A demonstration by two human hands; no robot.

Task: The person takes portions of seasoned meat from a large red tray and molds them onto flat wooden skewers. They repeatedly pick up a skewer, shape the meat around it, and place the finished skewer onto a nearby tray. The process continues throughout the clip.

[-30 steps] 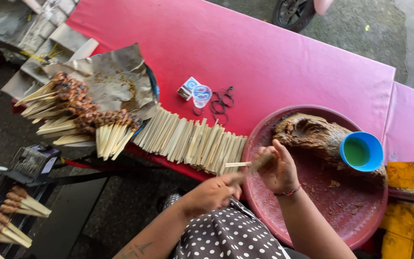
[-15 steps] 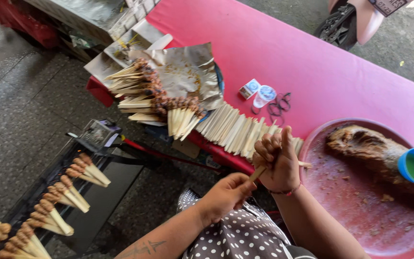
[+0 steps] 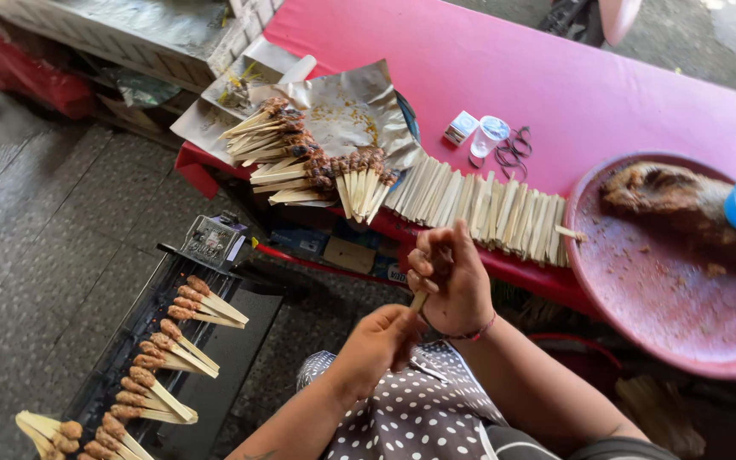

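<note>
Right hand [image 3: 447,281] closed around the skewer [image 3: 420,300] tip, fingers pressed together moulding meat; left hand [image 3: 378,342] pinches the stick's lower end — held over the lap, at 6 o'clock from the counter [image 3: 555,77]. Risk: uneven squeeze — meat could slip off or the thin stick snap.

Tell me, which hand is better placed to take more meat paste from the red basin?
Probably the right hand: it is on the side of the red basin and the meat paste. The left hand pinches the skewer stick at its lower end, farther away.
</note>
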